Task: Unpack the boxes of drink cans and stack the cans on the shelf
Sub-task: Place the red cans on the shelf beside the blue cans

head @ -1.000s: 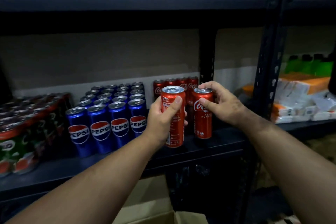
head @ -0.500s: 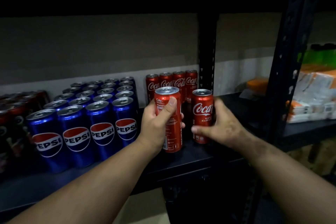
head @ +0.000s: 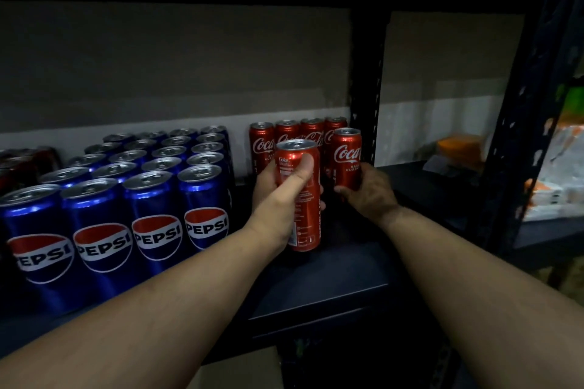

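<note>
We are well into the stocking, as far as we can judge. The dark metal shelf (head: 316,290) already carries a full block of blue Pepsi cans (head: 151,199) on its left half, several rows deep, and a back row of Coca-Cola cans (head: 286,136) stands against the wall next to the upright post (head: 366,88). What remains, in our reading, is to build the red block forward from that back row; the bare stretch of shelf board in front of it shows most of that block is not yet placed. We can see the corner of a cardboard box (head: 240,369) below the shelf, but not how many cans it holds.

Our left hand (head: 278,199) wraps round a red can (head: 301,196), thumb across its front, and holds it at the shelf's middle, its base at or just above the board; we cannot tell which. Our right hand (head: 369,189) curls round the lower part of a second red can (head: 347,158), just in front of the back row's right end.

Both cans stand upright, long axis vertical, pull-tab tops up.
</note>
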